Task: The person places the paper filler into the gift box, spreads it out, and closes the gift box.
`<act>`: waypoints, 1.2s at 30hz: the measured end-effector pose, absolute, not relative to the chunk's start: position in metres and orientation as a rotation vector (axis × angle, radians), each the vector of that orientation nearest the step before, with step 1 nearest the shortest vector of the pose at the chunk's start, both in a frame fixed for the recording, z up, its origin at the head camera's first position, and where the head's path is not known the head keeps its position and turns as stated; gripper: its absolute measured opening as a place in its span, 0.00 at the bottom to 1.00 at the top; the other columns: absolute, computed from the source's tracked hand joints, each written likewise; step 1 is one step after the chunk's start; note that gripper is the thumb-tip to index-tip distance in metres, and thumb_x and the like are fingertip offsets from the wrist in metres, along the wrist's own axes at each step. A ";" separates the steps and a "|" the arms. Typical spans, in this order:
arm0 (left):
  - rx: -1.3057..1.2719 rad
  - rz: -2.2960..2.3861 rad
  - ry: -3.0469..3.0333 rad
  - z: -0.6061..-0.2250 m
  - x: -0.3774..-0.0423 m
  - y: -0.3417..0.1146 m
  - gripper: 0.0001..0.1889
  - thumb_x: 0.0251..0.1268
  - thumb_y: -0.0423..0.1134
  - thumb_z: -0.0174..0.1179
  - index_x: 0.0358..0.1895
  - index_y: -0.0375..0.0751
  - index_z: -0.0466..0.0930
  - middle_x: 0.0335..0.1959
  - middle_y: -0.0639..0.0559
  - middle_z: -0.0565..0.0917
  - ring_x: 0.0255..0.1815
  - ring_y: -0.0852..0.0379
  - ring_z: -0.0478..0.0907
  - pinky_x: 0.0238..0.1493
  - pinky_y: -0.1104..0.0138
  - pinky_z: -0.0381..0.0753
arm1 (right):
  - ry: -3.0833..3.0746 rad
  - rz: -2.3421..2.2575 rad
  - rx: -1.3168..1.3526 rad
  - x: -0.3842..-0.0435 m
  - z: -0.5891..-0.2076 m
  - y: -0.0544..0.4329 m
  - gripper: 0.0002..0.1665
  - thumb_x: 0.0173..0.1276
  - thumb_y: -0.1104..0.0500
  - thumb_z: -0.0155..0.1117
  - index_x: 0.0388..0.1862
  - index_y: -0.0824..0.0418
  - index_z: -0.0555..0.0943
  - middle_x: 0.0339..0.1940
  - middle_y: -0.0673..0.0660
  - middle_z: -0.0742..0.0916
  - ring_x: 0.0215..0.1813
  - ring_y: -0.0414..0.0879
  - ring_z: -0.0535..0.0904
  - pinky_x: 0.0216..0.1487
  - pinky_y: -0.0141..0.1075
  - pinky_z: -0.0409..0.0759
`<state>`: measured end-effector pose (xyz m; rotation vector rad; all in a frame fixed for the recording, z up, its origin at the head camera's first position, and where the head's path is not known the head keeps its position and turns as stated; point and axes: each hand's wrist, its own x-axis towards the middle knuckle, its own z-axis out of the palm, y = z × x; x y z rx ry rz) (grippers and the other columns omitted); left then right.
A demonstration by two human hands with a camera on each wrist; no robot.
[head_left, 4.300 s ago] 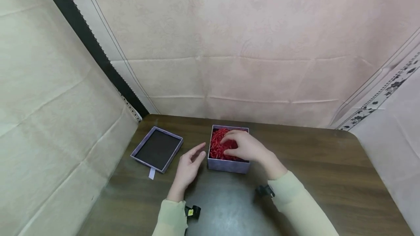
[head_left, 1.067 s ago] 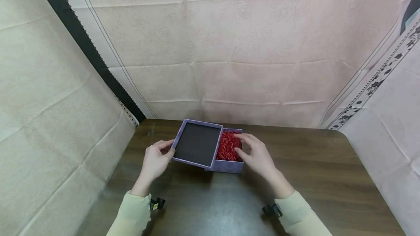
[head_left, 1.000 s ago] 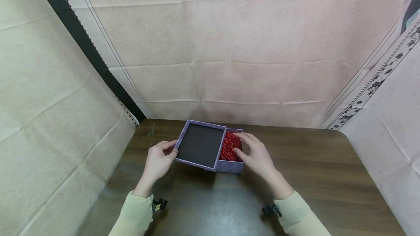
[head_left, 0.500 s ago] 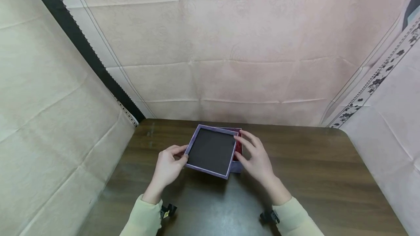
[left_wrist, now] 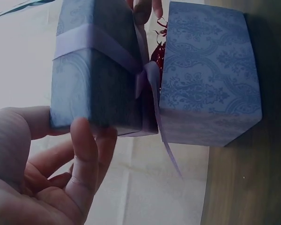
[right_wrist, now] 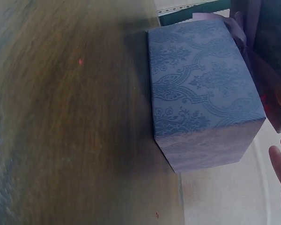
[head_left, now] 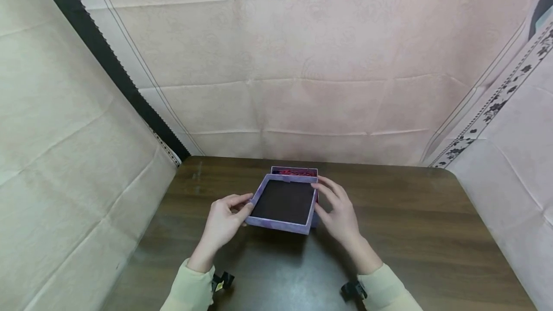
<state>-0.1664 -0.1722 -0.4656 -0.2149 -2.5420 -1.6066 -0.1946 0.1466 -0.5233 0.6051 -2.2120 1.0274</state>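
Note:
A purple box lid [head_left: 281, 226] with a black lining is hollow side up, slightly askew over the matching patterned box [left_wrist: 210, 61]. My left hand [head_left: 222, 224] pinches the lid's left edge between thumb and fingers. At the opposite edge, my right hand [head_left: 341, 215] holds the lid with its fingers at the rim. Red shredded paper [head_left: 295, 173] fills the box and shows behind the lid; the lid hides most of it. In the left wrist view, a lilac ribbon bow [left_wrist: 145, 77] on the lid's outer face is turned toward the box.
Box and hands are over a dark wooden table [head_left: 410, 215]. Pale cloth [head_left: 281, 61] hangs behind the table's far edge and along both sides. A black wrist camera [head_left: 222, 281] sits by the left sleeve, another camera [head_left: 353, 291] by the right.
The lid first lay on the table at the left; my left hand has brought it rightward over the box. My right hand has moved from the red shreds to the lid's right edge.

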 end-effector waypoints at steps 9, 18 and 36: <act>-0.356 -1.732 -2.400 -0.468 -0.163 -0.177 0.13 0.80 0.43 0.66 0.58 0.45 0.91 0.51 0.50 0.90 0.41 0.54 0.86 0.41 0.66 0.85 | -2.173 1.217 0.480 -0.193 -0.525 0.149 0.37 0.57 0.77 0.81 0.65 0.55 0.86 0.68 0.58 0.85 0.64 0.54 0.84 0.49 0.39 0.89; -0.739 -1.754 -2.202 -0.473 -0.168 -0.170 0.22 0.76 0.26 0.64 0.70 0.36 0.81 0.70 0.43 0.81 0.64 0.50 0.82 0.63 0.58 0.83 | -2.146 1.413 0.423 -0.187 -0.522 0.148 0.32 0.62 0.74 0.79 0.64 0.56 0.87 0.62 0.56 0.89 0.58 0.52 0.87 0.54 0.25 0.83; -0.529 -1.836 -2.092 -0.494 -0.182 -0.152 0.23 0.67 0.27 0.73 0.65 0.41 0.86 0.59 0.46 0.87 0.57 0.51 0.86 0.61 0.64 0.83 | -2.194 1.831 0.183 -0.175 -0.514 0.141 0.24 0.67 0.62 0.80 0.62 0.61 0.89 0.49 0.58 0.93 0.50 0.42 0.90 0.51 0.30 0.86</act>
